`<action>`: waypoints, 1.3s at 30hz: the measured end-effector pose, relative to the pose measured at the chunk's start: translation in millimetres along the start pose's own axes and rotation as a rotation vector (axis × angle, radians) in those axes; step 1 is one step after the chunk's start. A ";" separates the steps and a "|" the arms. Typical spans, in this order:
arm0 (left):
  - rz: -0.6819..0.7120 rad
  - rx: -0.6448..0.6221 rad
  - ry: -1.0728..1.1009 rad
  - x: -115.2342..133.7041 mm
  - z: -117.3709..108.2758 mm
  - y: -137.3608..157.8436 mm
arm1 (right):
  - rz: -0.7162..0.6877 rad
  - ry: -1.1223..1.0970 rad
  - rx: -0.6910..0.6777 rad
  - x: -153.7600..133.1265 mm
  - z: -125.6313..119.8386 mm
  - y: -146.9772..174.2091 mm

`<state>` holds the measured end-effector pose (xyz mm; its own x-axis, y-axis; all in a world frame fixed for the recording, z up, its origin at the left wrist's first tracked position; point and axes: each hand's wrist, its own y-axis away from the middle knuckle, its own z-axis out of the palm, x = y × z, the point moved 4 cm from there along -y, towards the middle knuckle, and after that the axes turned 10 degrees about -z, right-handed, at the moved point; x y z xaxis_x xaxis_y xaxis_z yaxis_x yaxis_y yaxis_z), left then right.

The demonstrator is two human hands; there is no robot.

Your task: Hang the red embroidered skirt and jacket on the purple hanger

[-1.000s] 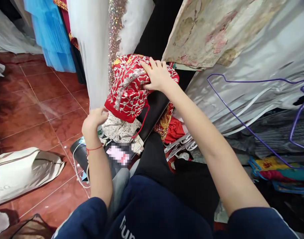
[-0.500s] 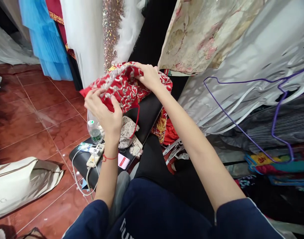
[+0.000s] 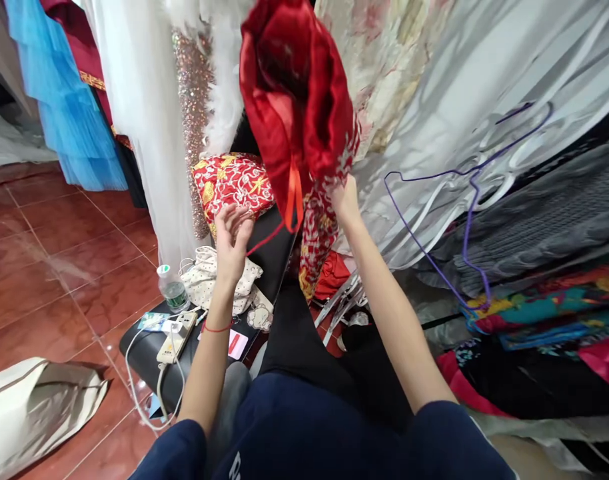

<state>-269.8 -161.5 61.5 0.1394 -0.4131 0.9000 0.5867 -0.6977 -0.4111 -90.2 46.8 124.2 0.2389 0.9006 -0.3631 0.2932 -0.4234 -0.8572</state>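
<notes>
My right hand (image 3: 345,203) grips the edge of a red satin garment (image 3: 328,110) with silver embroidery, raised high in front of me. Its smooth red inside faces me, and orange-red ribbon loops dangle from it. The fingertips of that hand are partly hidden by the cloth. My left hand (image 3: 233,240) is open, fingers curved apart, with nothing in it. A thin red cord (image 3: 266,239) runs from beside that hand toward the garment. Behind the left hand, a red cloth (image 3: 232,181) with silver and gold embroidery lies on the black bench (image 3: 272,257).
On the bench are a polka-dot cloth (image 3: 242,283), a plastic bottle (image 3: 173,291), a power strip (image 3: 177,339) with white cables and a phone (image 3: 238,345). A purple hanger (image 3: 424,177) hangs at right. Dresses hang behind; a cream bag (image 3: 44,407) lies on the tiled floor.
My right hand has lifted the red garment up and toward me, turning its inside into view. My left hand has let go of the cloth and moved slightly down.
</notes>
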 end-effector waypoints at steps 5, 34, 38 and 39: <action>-0.002 -0.217 -0.085 8.9 56.6 24.7 | 0.193 0.032 -0.052 -12.9 -58.8 88.5; -0.181 -0.304 -0.461 -47.7 308.2 -35.0 | -0.531 0.690 -0.733 -37.9 -264.4 236.7; -0.243 -0.364 -0.569 -60.2 329.9 -43.6 | -0.522 0.673 -0.794 -31.0 -270.3 248.2; -0.243 -0.367 -0.570 -63.6 334.3 -46.6 | -0.481 0.636 -0.832 -30.8 -269.0 251.0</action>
<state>-39.3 93.0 71.9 0.4927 0.0786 0.8667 0.3616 -0.9243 -0.1218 225.1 -113.6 18.4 0.2906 0.8744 0.3886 0.9441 -0.1960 -0.2650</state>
